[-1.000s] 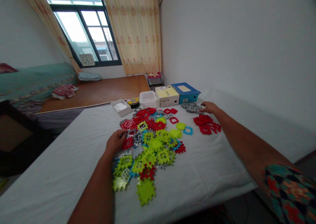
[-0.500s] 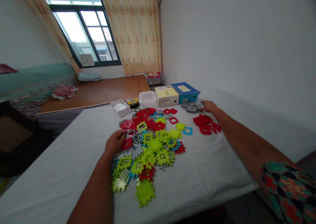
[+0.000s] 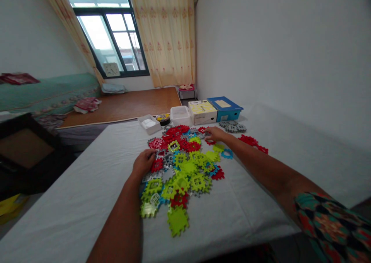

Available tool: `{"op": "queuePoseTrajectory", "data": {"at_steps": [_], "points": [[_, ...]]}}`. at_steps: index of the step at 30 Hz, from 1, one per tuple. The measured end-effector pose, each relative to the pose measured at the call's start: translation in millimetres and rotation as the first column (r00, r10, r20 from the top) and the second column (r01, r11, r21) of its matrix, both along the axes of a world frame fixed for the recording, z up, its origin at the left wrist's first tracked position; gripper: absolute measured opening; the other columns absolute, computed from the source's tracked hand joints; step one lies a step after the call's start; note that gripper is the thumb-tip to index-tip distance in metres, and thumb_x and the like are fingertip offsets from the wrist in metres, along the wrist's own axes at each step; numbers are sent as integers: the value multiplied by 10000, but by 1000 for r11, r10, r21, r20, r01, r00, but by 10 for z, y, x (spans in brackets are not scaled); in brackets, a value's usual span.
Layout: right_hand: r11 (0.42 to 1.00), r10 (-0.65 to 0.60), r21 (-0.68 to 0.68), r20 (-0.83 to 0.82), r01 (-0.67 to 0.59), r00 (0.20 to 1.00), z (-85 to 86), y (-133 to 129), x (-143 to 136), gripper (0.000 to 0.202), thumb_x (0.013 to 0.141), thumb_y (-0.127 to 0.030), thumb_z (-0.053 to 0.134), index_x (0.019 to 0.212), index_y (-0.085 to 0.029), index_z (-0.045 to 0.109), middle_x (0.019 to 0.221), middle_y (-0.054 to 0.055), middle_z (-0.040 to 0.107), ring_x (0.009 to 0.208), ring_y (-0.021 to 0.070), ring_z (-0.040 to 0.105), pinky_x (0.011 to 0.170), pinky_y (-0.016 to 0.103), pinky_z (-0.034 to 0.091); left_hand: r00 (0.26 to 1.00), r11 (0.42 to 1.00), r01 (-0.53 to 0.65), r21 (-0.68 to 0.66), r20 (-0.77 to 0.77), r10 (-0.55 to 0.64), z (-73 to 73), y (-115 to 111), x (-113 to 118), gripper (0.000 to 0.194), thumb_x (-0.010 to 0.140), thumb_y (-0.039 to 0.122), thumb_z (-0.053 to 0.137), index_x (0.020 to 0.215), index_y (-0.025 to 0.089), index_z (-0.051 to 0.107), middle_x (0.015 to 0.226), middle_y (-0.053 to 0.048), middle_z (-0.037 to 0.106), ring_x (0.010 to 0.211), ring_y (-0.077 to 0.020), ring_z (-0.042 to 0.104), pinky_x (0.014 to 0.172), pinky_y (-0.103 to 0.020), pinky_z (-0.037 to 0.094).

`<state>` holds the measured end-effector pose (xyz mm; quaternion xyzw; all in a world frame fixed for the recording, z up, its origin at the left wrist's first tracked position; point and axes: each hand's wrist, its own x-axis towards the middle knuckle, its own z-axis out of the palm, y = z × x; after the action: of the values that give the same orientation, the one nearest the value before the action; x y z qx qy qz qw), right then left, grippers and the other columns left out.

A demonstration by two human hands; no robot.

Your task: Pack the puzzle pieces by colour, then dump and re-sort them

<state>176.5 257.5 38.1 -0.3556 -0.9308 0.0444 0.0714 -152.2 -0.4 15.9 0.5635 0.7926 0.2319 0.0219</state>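
A spread-out heap of toothed plastic building tiles, lime green [image 3: 189,168], red [image 3: 177,132], grey and blue, covers the middle of the table. At the heap's left edge rests my left hand [image 3: 143,163], its fingers curled in beside a red tile [image 3: 157,164]; whatever they grip is hidden. My right hand [image 3: 215,134] reaches over the far right of the heap, fingers apart above small red tiles. Behind my right wrist lies a grey tile pile [image 3: 232,127]. A separate red pile [image 3: 253,142] is partly covered by my right forearm.
Along the table's far edge stand a white tray [image 3: 150,124], a round black-and-yellow tin [image 3: 163,119], a clear plastic tub [image 3: 180,116], a yellow-and-white box [image 3: 202,113] and a blue box [image 3: 224,107]. A wall runs along the right; a dark chair [image 3: 29,154] stands left.
My right hand has left the grey tile pile and moved left to the red tiles on the heap. My left hand stays at the heap's edge. The camera view has shifted slightly left.
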Motion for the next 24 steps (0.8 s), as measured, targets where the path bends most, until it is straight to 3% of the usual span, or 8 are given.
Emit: {"op": "queuePoseTrajectory", "data": {"at_steps": [5,12,20,24], "points": [[1000,16,16,47,-17,999,47,-122,-109,350,799,-340,653,1131,-250,714,1063,66,740,988,232,663,822,258,462,1000,1000,8,11,11,-8,-19,-2,-7,316,868,262,488,1102,240,700,1163,-31,699,1089,-191,627,969,-309,472],[986,-41,161,-35,46,999,164,-206,127,326,911,-323,483,1101,-188,712,1026,101,738,910,212,663,762,255,432,1000,1000,2,-11,-18,-2,-11,9,-2,339,891,293,457,1128,232,692,1198,-46,682,1110,-202,619,961,-302,469],[895,-329,195,-319,402,889,416,285,843,321,926,-357,468,1087,-228,715,1087,62,719,943,223,628,777,302,457,999,1000,6,-6,-37,-6,-66,24,-59,344,893,317,448,1116,229,694,1197,-50,682,1096,-206,630,942,-302,482],[870,-392,216,-246,444,887,469,464,1088,265,943,-354,500,1055,-225,702,1104,105,686,1001,236,593,827,331,479,999,1000,0,-11,-44,-1,-81,29,-79,338,894,326,452,1111,239,696,1206,-45,678,1096,-211,629,943,-312,486]]}}
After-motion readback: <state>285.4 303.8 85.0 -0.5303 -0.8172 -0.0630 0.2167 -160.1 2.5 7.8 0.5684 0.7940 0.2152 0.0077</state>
